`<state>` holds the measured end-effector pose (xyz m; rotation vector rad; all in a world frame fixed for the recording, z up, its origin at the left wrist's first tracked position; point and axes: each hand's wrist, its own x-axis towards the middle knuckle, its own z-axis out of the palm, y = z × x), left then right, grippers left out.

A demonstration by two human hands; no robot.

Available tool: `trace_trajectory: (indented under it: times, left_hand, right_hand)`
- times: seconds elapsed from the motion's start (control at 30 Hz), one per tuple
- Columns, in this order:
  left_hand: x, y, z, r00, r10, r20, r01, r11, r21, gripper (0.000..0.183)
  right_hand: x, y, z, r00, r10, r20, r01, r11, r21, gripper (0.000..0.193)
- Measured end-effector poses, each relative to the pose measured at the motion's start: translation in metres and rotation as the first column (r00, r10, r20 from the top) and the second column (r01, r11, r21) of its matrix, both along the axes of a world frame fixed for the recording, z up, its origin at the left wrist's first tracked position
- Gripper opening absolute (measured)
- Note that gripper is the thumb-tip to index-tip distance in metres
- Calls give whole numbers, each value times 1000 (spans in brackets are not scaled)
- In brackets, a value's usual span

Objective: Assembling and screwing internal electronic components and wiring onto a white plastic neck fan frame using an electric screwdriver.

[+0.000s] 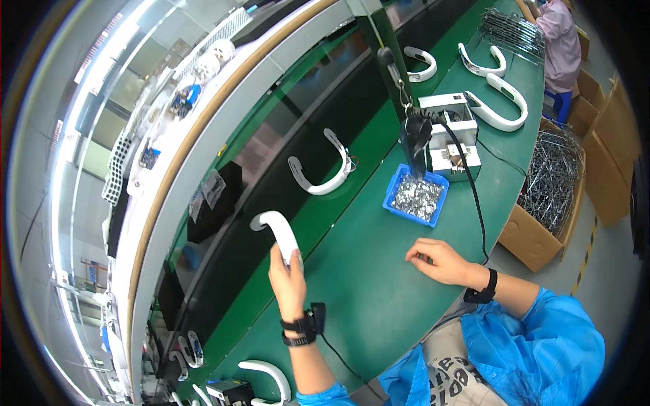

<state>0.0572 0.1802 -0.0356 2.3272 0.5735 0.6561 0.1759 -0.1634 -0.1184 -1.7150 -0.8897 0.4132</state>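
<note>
I am gripping a white band [281, 230] in my left hand [288, 281], just left of the frame's centre, with my thumb and fingers closing around its lower end; I am probably holding it there because that is leaving the long face and the hooked upper end uncovered. My right hand [440, 260], right of centre, is hovering over or resting on the green table [379, 291], its fingers curling loosely; I am seeing nothing in it, though I cannot tell whether a small piece is hiding inside the curl. The blue tray [440, 211] is sitting just beyond that hand, seemingly so that its small metal parts [413, 197] are staying within easy reach, and its raised walls are penning them in. Behind it, toward the upper right, the white machine [460, 157] is standing close by, and a black tool [415, 139] is hanging over the tray's far side, likely so that it is taking up little table space. Another band [325, 187] is lying open side up-frame near the dark strip, above mine, while a carton [531, 240] at right is containing tangled metal pieces [550, 177] beside the table, presumably sparing the work surface.
</note>
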Motion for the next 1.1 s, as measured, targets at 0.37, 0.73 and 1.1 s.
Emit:
trace_trajectory:
  times: [0.37,0.73,1.1]
  left_hand:
    - [209,1,-91,964,-261,-48,246,811,531,70]
    - [197,-3,-55,930,-327,-167,367,825,431,31]
    - [-14,-4,56,839,-494,-228,465,869,-172,39]
  right_hand:
    - [0,-1,1,996,3,91,-2,1000,-12,12]
    - [2,-4,-2,999,2,37,-3,1000,27,12]
    - [-11,1,11,993,23,119,-39,990,133,13]
